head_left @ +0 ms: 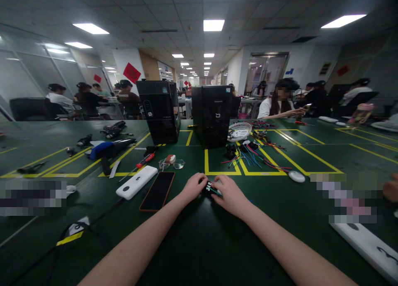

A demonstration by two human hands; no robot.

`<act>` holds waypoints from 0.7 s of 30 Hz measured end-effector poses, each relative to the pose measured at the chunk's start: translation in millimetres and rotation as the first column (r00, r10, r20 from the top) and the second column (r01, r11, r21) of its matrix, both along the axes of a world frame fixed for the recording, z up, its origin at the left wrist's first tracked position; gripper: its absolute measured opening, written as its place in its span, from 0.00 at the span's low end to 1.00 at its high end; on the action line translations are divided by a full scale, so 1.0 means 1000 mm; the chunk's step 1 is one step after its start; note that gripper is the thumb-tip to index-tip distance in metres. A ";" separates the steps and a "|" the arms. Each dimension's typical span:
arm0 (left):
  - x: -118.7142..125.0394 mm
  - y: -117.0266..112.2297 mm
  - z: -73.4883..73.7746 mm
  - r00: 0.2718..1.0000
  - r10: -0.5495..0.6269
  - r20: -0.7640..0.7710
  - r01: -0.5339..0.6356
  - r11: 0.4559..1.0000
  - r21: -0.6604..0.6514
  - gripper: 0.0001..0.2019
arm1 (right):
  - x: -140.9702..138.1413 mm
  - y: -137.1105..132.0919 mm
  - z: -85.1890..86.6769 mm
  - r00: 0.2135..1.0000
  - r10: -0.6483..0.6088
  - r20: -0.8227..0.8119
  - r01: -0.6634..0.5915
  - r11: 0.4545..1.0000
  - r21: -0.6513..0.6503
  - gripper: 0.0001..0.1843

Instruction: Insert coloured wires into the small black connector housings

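One green desk (186,161), and toward its near edge, midway across, left hand (194,186) meets right hand (229,192) around a small part (209,188): right pinching, left's grip unclear; best brace it firmly, work gently.

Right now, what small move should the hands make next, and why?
Perhaps steady the small dark piece with the left hand and shift the right hand slightly aside: both hands meet at it, covering much of it.
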State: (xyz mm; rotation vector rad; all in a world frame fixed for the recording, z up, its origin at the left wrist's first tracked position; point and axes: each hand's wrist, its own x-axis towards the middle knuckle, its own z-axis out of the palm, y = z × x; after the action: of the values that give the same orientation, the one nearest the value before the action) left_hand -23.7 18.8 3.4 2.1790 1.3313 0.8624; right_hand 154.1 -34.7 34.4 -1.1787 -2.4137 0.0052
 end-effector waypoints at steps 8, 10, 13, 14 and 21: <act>0.001 0.000 -0.005 0.999 0.047 -0.009 -0.046 0.998 0.029 0.13 | -0.004 0.002 -0.012 1.000 -0.010 -0.013 0.011 0.999 0.045 0.11; 0.001 0.000 -0.004 0.999 0.042 -0.008 -0.041 0.999 0.026 0.12 | -0.004 0.002 -0.013 1.000 -0.008 -0.016 0.009 0.999 0.040 0.11; 0.000 0.000 -0.004 0.999 0.047 -0.010 -0.047 0.999 0.024 0.12 | -0.005 0.003 -0.015 1.000 -0.013 -0.021 0.013 0.999 0.030 0.11; 0.000 -0.001 -0.003 0.999 0.049 -0.013 -0.049 0.998 0.026 0.12 | -0.005 0.003 -0.015 1.000 -0.015 -0.023 0.016 0.999 0.028 0.11; 0.001 -0.005 -0.002 0.995 0.088 -0.044 -0.086 0.995 0.052 0.13 | -0.003 0.002 -0.016 1.000 -0.013 -0.018 0.013 1.000 0.015 0.14</act>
State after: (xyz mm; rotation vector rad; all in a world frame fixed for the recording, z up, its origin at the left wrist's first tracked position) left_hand -22.3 13.9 1.4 2.2057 1.4514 0.8923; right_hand 151.1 -33.0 18.7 -1.1823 -2.3865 -0.0060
